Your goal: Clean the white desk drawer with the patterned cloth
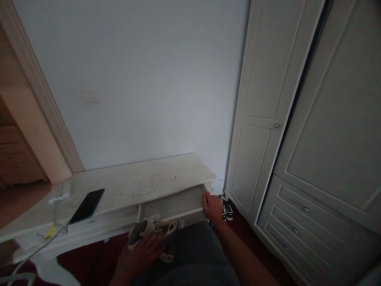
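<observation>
My right hand point(212, 207) rests against the right end of a drawer front point(174, 204) under a low white table point(133, 182), fingers curled on its edge. My left hand point(145, 250) lies low by my lap, fingers closed over a bundle of pale cloth with dark patches point(154, 230). The drawer sits slightly out from the table.
A black phone point(87, 205) lies on the tabletop's left part, next to a white power strip point(59, 192) with a cable point(35, 248) trailing down. A white wardrobe point(297, 139) with drawers stands to the right. A small dark-and-white object point(226, 208) lies on the red floor by the wardrobe.
</observation>
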